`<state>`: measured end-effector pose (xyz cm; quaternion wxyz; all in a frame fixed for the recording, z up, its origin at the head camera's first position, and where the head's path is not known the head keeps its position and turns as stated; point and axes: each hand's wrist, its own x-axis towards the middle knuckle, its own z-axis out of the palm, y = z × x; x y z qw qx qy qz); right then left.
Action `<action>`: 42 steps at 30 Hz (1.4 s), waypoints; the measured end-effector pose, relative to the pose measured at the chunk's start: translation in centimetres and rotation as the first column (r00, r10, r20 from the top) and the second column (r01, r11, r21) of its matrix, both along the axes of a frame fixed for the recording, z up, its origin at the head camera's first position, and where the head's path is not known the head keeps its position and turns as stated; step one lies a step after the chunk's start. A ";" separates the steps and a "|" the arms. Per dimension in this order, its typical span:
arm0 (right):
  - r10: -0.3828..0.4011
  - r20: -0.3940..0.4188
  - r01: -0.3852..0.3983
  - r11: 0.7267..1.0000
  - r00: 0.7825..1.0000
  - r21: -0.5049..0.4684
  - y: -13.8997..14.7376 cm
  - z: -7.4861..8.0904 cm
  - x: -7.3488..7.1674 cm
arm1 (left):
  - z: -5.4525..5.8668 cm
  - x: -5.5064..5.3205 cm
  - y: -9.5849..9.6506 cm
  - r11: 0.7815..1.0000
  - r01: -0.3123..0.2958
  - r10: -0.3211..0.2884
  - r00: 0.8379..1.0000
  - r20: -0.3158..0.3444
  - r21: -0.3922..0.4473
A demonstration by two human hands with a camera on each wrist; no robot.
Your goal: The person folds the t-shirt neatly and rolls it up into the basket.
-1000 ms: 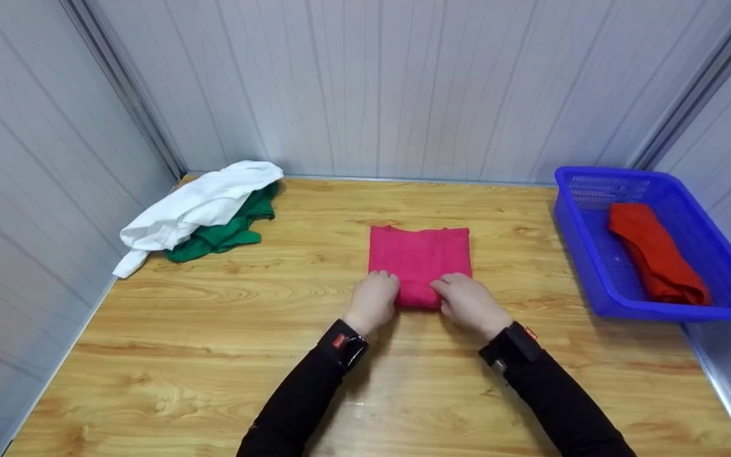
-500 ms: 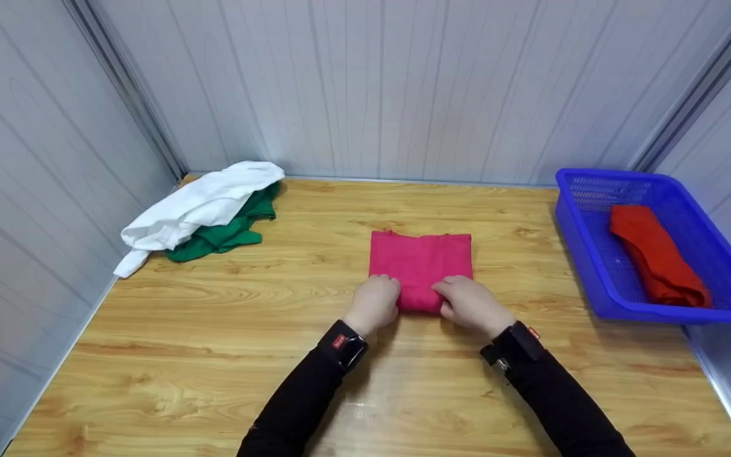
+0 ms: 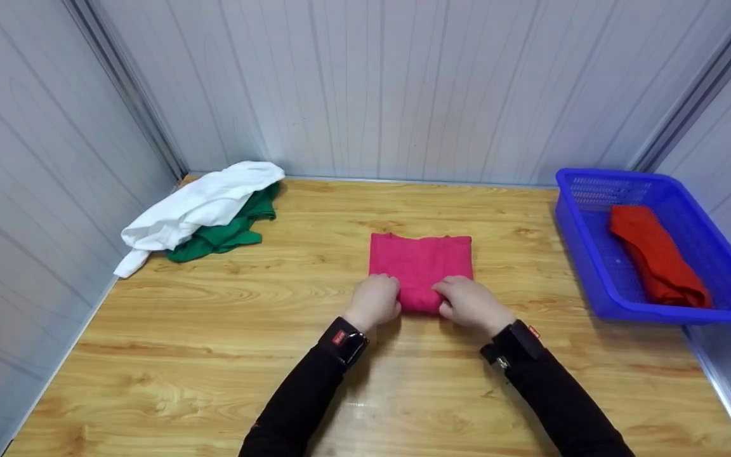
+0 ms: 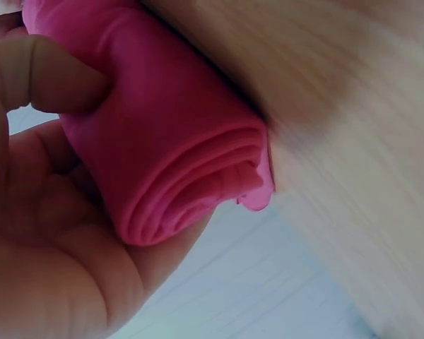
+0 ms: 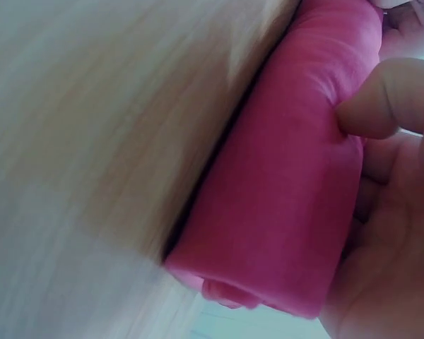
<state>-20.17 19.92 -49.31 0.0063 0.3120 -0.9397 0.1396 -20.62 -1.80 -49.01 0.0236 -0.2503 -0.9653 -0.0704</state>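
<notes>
A pink piece of clothing lies at mid-table, its far part flat and its near edge rolled into a thick layered roll. My left hand grips the left end of that roll. At the right end, my right hand holds it the same way. In the left wrist view the thumb presses into the rolled cloth, whose spiral layers show at the end. The right wrist view has the other thumb pressing on the roll, fingers curled behind it.
A blue plastic basket stands at the right with a folded orange-red cloth inside. At the back left, a crumpled white garment lies over a green one. Pale panel walls enclose the wooden table.
The far edge of the pink clothing has shifted slightly toward me while both hands keep hold of the roll. The basket and the other clothes stay put.
</notes>
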 end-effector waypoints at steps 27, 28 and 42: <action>-0.013 -0.061 0.012 1.000 0.998 -0.022 0.0 -0.4 0.9 | 0.6 -1.7 0.4 0.997 -0.073 0.064 0.980 0.189 0.038; -0.013 -0.065 0.012 1.000 0.998 -0.018 0.0 -0.4 0.9 | 0.6 -1.8 0.4 0.997 -0.075 0.067 0.979 0.194 0.035; -0.009 -0.127 0.014 0.999 0.992 0.035 -0.2 -0.6 1.1 | 0.5 -1.7 0.2 0.994 -0.067 0.051 0.981 0.186 0.085</action>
